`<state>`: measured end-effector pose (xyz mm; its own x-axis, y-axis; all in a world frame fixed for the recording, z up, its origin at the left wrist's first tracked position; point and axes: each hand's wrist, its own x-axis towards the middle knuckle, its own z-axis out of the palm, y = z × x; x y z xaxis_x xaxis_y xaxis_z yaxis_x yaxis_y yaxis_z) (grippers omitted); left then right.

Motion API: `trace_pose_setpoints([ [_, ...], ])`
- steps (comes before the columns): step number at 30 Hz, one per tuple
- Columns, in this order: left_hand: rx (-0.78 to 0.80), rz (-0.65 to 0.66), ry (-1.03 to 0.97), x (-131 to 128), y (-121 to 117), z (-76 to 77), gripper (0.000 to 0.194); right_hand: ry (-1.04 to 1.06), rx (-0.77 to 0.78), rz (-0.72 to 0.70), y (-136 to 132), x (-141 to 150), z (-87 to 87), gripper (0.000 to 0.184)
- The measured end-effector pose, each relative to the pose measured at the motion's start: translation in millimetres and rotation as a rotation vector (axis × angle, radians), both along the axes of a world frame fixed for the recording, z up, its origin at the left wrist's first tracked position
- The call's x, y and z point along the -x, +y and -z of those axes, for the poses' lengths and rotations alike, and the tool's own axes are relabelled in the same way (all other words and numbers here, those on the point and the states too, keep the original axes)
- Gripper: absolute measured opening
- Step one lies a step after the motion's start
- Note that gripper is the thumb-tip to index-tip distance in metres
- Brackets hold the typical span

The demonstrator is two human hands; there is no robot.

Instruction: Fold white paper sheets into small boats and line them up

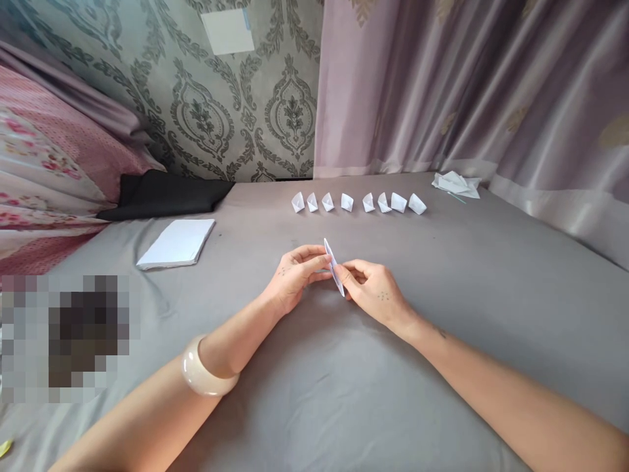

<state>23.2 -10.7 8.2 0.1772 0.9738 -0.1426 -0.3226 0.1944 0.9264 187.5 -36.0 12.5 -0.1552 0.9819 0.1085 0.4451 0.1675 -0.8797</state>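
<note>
A small folded white paper (335,267) is held edge-on between both hands, above the grey sheet. My left hand (299,272) pinches it from the left with thumb and fingers. From the right, my right hand (371,285) grips its lower part, thumb on the near face. Which fold the paper has reached cannot be made out from this angle. Beyond the hands, several folded white paper pieces (346,202) stand in a row on the sheet.
A stack of white paper (177,242) lies to the left, with a folded black cloth (170,195) behind it. Loose paper pieces (456,184) lie at the far right by the curtain (417,85). A blurred-out patch (73,337) covers the left side of the grey sheet (314,393).
</note>
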Motion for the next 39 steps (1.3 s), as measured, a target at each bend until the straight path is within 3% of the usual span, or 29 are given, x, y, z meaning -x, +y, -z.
trace_pose_setpoints([
  [5,-0.013,0.053,0.01,-1,-2,1.2,0.032,0.032,0.032,-0.01,2,0,-0.2,0.027],
  [11,-0.036,0.073,0.021,1,-2,-2.8,0.027,0.127,0.146,-0.054,5,-3,3.7,0.033],
  [18,-0.129,-0.05,0.238,-5,-2,6.2,0.03,0.048,0.073,-0.015,4,1,5.9,0.029],
  [23,-0.203,-0.044,0.369,-8,-2,13.5,0.021,-0.021,0.014,0.011,2,6,5.6,0.03],
  [31,-0.173,-0.086,0.349,-5,-1,10.3,0.019,0.097,0.208,-0.081,5,2,1.1,0.019],
  [39,-0.231,-0.071,0.51,-7,-6,8.3,0.024,0.073,0.172,-0.01,5,4,2.3,0.019],
])
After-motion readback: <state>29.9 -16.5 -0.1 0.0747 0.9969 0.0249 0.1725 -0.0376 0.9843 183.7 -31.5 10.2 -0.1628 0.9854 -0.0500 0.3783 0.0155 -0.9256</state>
